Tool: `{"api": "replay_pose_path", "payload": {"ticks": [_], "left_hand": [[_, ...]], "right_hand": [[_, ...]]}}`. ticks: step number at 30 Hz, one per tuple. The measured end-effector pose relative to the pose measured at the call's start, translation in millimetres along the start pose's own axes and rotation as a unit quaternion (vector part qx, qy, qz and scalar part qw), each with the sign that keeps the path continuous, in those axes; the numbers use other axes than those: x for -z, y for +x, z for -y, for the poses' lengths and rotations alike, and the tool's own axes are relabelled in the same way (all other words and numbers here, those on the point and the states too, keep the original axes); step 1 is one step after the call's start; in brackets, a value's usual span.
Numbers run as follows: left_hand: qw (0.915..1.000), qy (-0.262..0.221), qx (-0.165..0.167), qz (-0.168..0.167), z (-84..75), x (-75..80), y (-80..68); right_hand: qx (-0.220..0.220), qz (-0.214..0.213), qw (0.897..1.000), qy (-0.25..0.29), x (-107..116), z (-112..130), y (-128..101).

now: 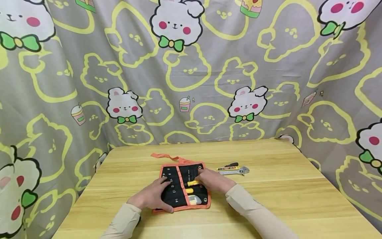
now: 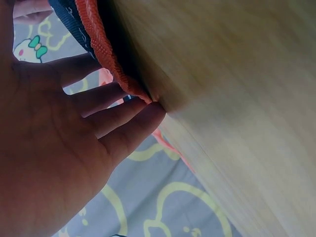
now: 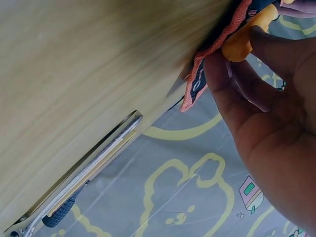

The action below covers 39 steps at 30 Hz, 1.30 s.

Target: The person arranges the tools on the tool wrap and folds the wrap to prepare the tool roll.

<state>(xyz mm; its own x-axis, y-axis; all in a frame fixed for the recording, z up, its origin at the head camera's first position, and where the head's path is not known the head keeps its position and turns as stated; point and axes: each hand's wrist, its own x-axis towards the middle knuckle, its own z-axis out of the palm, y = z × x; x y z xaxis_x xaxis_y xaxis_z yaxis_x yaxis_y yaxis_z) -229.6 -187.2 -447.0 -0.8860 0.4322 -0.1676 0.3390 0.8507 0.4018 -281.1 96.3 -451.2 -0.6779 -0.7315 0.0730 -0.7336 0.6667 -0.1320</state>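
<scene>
Here, hands (image 1: 185, 189) on tool roll (image 1: 174, 191).

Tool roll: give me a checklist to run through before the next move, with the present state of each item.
1. Tool roll lies unrolled and flat on the table: ok.
2. Left hand presses the numbered pocket side with straight fingers, steadying the roll: ok.
3. Right hand has a grip on the yellow-handled tool at the pocket: ok; the right wrist view shows fingers around the yellow handle.
4. Tool seated fully in its pocket: cannot tell, the hand covers that end.
5. Loose tools, the wrench and the utility knife, lie apart from the roll on the person's right: ok.
6. Orange tie strap lies free beyond the roll's far edge, not under the hands: ok.
</scene>
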Motion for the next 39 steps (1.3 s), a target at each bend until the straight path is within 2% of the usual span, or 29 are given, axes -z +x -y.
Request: {"api": "replay_pose_path", "payload": {"ticks": [31,39], "left_hand": [[1.0000,0.003,0.000,0.000,-1.9,1.0,-0.4],[1.0000,0.004,0.006,0.000,-3.1,1.5,-0.6]], "right_hand": [[0.017,-0.011,1.000,-0.007,-2.9,8.4,8.2],[0.005,-0.004,0.999,-0.035,-6.4,14.2,12.7]]}}
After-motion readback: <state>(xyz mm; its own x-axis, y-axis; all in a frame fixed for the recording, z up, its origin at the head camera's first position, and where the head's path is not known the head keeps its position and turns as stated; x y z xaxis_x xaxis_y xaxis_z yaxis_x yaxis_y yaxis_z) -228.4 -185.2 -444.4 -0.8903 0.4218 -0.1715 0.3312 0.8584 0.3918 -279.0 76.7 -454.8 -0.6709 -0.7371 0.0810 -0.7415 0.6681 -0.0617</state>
